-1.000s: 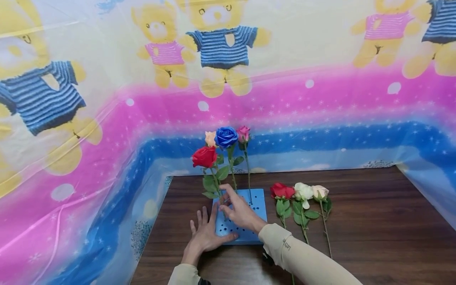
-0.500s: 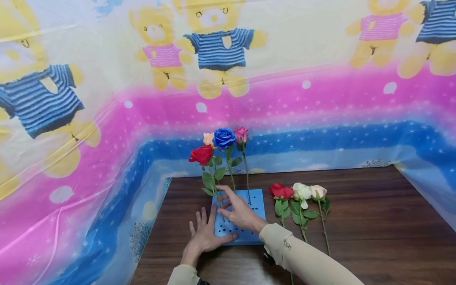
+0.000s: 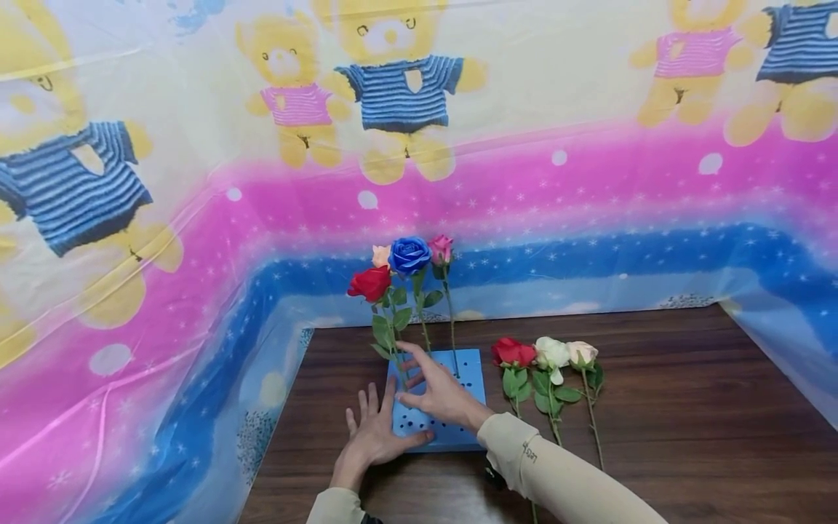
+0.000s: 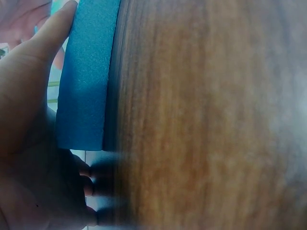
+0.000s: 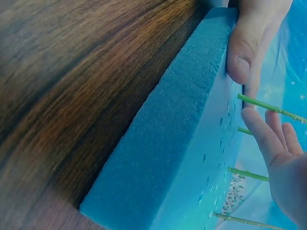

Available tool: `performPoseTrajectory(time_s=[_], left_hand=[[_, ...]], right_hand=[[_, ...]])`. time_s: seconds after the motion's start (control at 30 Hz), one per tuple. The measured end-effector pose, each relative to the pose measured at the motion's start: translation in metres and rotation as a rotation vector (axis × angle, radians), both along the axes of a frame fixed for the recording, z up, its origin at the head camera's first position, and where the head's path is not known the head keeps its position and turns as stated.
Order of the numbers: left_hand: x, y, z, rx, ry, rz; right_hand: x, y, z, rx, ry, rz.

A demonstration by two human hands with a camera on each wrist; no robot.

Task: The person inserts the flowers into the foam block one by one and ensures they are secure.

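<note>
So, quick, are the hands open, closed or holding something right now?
Left hand: open, spread against the blue block.
Right hand: open, fingers loosely bent by the standing red rose; whether they touch it can't be told.

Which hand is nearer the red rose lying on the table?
Right. The right hand is above the blue foam block, left of the lying red rose; the left hand is farther left, at the block's near left corner.
</note>
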State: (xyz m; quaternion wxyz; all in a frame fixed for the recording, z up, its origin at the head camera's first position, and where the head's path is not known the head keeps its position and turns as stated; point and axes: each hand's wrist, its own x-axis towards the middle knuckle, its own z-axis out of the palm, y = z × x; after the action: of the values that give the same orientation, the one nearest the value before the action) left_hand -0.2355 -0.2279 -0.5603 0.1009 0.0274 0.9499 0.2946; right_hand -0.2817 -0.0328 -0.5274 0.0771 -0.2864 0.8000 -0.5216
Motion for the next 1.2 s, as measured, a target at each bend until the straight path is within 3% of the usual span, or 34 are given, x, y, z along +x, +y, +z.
performPoseTrajectory(time_s=[0.43, 0.83, 1.13, 1.2], left_hand=[[0.0, 0.002, 0.002, -0.025, -0.015, 0.001], [0.001, 0.004, -0.003, 0.007, 0.017, 0.018], [0.001, 0.006, 0.001, -0.032, 0.024, 0.01], [-0.003, 0.005, -0.006, -0.023, 0.032, 0.011]], right_hand=[[0.003, 0.015, 0.005, -0.026, 0.002, -0.014], [0.012, 0.045, 0.022, -0.216, -0.107, 0.061], [0.018, 0.081, 0.036, -0.289, -0.148, 0.031], [0.019, 0.091, 0.039, -0.299, -0.147, 0.03]])
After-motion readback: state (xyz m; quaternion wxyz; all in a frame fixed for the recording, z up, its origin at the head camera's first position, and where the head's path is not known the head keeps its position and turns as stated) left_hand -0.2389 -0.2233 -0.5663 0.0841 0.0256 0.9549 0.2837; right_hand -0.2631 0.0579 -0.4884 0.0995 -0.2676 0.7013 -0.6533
